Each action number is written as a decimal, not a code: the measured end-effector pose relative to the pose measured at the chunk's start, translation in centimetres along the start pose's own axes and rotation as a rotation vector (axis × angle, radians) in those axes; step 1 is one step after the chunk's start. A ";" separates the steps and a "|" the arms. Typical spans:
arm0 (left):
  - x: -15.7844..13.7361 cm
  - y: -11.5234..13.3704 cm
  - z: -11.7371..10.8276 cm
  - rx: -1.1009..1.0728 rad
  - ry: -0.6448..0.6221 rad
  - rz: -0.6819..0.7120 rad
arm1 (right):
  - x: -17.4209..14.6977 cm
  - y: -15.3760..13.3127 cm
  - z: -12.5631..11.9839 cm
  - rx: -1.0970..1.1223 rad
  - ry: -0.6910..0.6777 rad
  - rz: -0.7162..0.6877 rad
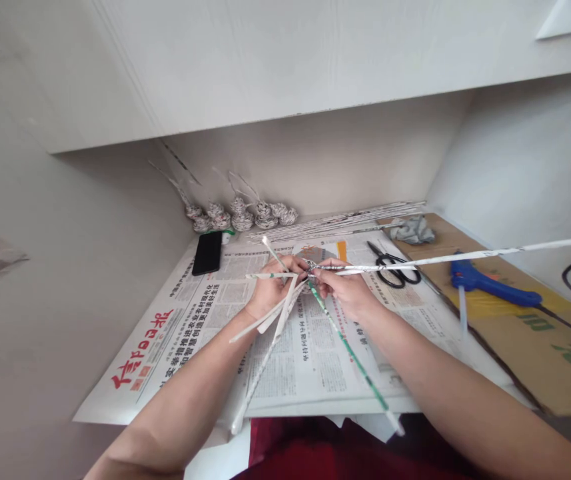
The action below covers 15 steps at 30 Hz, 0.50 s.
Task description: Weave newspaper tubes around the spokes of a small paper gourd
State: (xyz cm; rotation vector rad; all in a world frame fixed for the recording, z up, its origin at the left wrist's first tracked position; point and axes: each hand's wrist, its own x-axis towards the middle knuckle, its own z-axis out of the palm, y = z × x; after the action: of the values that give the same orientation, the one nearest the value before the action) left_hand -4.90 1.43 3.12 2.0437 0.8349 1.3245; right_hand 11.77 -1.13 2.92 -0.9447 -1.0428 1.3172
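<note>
Between both hands is a small woven piece of rolled newspaper (310, 267), its paper tubes sticking out on several sides. My left hand (276, 283) is closed on its left side, fingers pinching near the centre where the tubes cross. My right hand (341, 285) pinches the piece from the right. A long white paper tube (470, 257) runs from the right hand far to the right. One green-marked tube (350, 350) slants down toward the table's front edge, and a white tube (261, 377) hangs down to the left. The fingers hide much of the weave.
Newspaper (190, 347) covers the table. Several woven gourd shapes (242, 219) stand at the back, left of loose paper tubes (335, 225). A black phone (207, 253) lies left; black scissors (392, 267), a crumpled grey cloth (412, 230) and a blue glue gun (495, 287) lie right, on or near cardboard (520, 347).
</note>
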 end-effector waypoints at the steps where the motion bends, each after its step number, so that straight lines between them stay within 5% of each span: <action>1: 0.0 0.0 0.1 -0.038 -0.001 -0.034 | 0.0 0.0 0.0 0.012 -0.010 0.003; 7: -0.2 -0.5 1.1 -0.275 0.025 -0.218 | 0.6 0.8 -0.3 0.026 -0.054 0.042; 15: -0.2 -0.5 1.3 -0.322 0.063 -0.235 | 0.6 0.8 -0.4 0.045 0.022 0.096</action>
State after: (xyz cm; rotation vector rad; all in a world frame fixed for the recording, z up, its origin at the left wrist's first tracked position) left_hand -3.88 1.47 2.22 1.6124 0.8027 1.3010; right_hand 11.94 -0.50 2.11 -0.9833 -0.9566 1.4004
